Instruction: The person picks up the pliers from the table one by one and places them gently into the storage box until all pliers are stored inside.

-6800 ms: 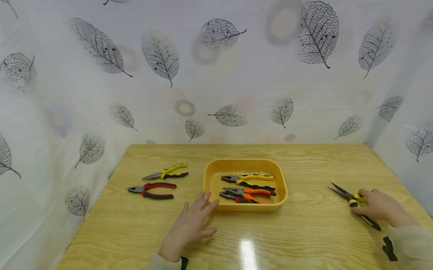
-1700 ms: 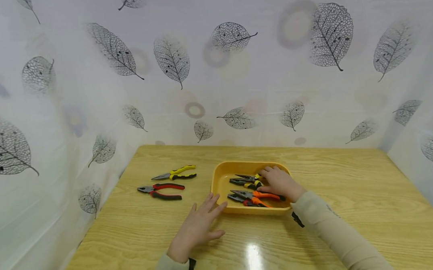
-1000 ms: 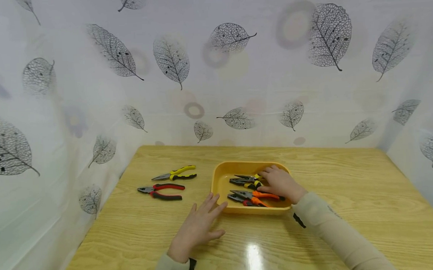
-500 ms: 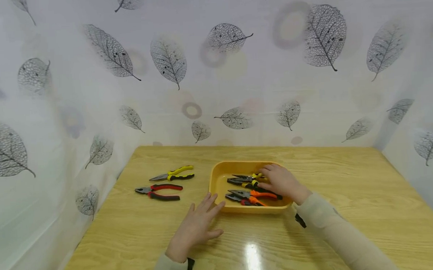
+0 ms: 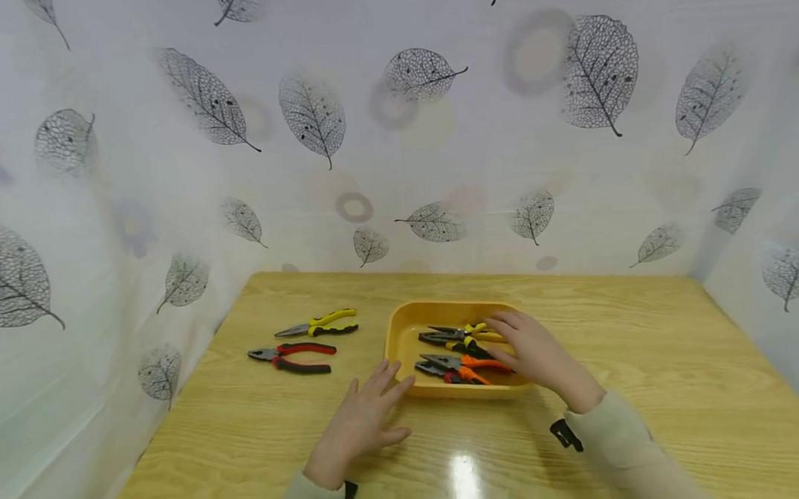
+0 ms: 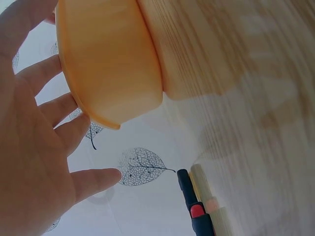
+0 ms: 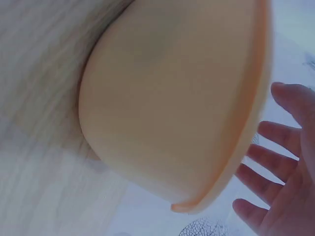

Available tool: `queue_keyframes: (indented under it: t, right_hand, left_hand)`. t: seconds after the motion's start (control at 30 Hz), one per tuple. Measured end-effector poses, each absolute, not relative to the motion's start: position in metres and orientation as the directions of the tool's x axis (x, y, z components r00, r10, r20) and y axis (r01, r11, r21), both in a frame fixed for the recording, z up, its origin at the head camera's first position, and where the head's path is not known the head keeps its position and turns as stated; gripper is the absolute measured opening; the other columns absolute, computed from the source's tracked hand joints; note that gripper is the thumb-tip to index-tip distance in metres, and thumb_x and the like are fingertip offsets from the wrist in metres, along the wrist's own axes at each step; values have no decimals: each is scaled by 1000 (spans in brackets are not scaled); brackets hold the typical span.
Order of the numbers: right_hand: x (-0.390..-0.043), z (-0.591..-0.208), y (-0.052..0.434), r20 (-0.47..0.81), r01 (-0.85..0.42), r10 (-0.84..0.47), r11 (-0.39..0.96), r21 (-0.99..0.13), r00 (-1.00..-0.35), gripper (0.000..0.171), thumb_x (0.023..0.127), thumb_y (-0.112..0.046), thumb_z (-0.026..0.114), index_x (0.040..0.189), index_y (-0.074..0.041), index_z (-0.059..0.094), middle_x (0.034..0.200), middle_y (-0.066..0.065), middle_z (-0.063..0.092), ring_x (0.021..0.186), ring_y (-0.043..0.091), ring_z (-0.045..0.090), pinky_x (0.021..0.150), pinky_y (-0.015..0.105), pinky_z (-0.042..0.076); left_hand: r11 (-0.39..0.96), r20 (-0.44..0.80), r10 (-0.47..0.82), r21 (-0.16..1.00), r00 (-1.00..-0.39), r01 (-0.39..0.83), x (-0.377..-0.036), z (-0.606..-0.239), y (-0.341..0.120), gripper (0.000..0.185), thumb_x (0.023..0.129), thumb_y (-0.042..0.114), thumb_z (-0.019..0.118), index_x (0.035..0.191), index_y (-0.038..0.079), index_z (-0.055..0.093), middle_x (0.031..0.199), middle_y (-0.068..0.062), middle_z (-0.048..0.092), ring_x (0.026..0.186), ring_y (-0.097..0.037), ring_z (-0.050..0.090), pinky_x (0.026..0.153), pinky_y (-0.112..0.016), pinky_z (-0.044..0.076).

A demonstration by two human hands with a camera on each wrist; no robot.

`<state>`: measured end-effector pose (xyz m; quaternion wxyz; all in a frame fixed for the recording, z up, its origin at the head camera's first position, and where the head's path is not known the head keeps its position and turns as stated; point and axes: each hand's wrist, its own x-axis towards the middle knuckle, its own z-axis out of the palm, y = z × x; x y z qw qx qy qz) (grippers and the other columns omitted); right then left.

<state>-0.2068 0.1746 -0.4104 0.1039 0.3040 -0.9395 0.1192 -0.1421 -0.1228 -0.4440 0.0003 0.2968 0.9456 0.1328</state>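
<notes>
Since half a second ago the right hand (image 5: 538, 353) has let go of the yellow-handled pliers (image 5: 458, 330) and drawn back, fingers now spread over the near right part of the yellow tray (image 5: 397, 337). That hand hides the handle ends. These pliers lie in the tray's far half, thin grey tips pointing left. Flat on the table (image 5: 645, 358), fingers spread, the left hand (image 5: 360, 426) touches the tray's near rim.
</notes>
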Motion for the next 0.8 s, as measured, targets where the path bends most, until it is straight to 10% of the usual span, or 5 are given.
queue_keyframes:
  t: [0.8]
  right_hand:
    - [-158,-433,192,386,-610,-520,776,-160,-762,56,78,-27,67,123,1,48,121,20,47,110,36,43,95,54,27]
  left_hand:
    - [787,77,561,262,-824,559,-142,-444,-122,73,76,45,64,137,19,34,144,-10,21,132,-25,13,91,-63,25]
